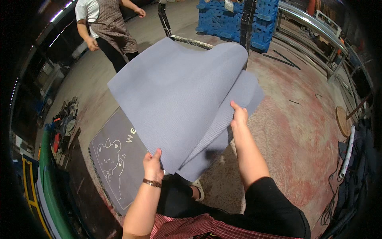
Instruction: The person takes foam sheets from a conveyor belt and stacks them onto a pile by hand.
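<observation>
A large flexible grey-blue ribbed sheet [179,95] is held up in front of me, its right part folded over. My left hand [153,165] grips its near left edge, thumb on top. My right hand [239,115] grips the folded part at the right, thumb on top and fingers partly hidden. Below and to the left of the sheet, a dark grey mat [112,155] with a light bear outline and lettering lies low down, partly covered from view by the sheet.
A person [110,27] in a checked apron stands at the upper left. Beyond the sheet are a dark metal frame [247,24] and blue plastic pallets [220,21]. Metal rails [310,21] run at the upper right; dark rolled material [352,167] and cables lie at the right.
</observation>
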`<state>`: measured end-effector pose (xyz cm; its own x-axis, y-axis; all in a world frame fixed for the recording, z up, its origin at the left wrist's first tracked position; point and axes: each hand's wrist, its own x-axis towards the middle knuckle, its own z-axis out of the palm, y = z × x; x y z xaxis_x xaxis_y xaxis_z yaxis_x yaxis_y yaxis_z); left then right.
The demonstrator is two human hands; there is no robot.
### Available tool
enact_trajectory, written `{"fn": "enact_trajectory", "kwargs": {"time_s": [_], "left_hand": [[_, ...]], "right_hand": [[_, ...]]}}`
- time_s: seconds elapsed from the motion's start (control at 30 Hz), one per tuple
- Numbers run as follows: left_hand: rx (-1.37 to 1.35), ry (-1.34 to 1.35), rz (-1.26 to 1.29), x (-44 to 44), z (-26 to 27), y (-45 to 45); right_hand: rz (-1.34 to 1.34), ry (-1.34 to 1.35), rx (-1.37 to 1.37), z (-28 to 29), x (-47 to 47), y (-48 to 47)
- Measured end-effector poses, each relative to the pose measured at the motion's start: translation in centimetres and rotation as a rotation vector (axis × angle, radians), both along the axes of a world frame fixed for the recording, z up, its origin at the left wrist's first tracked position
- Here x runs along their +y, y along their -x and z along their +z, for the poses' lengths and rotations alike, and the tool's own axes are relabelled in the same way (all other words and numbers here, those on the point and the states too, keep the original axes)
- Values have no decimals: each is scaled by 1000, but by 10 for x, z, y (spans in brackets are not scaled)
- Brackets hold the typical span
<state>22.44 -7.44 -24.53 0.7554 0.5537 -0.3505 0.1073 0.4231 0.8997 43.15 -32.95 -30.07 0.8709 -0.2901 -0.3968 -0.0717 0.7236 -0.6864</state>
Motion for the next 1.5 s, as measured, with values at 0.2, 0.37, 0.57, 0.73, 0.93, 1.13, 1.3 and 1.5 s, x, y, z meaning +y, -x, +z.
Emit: {"fn": "enact_trajectory", "kwargs": {"time_s": [0.2,0.37,0.57,0.73,0.93,1.13,1.3,1.5], "left_hand": [[305,-16,-20,-22,-69,36],[399,-223,-11,-26,-88,35],[537,-850,-50,-35,-74,43],[290,-714,42,-41,-62,45],[367,-463,-189,-57,-54,53],[582,-692,-444,-65,-76,63],[257,-550,-181,-42,-80,53],[319,-639,-135,-6,-75,21]], "right_hand": [[-141,489,195,-55,-13,41],[-479,1541,435,-46,-9,41],[-5,610,149,-30,-7,8],[308,74,378,-18,-46,-29],[180,188,64,-24,-81,-20],[-65,496,4,-82,-90,4],[-40,420,104,-75,-83,5],[74,846,-66,-35,-39,1]]}}
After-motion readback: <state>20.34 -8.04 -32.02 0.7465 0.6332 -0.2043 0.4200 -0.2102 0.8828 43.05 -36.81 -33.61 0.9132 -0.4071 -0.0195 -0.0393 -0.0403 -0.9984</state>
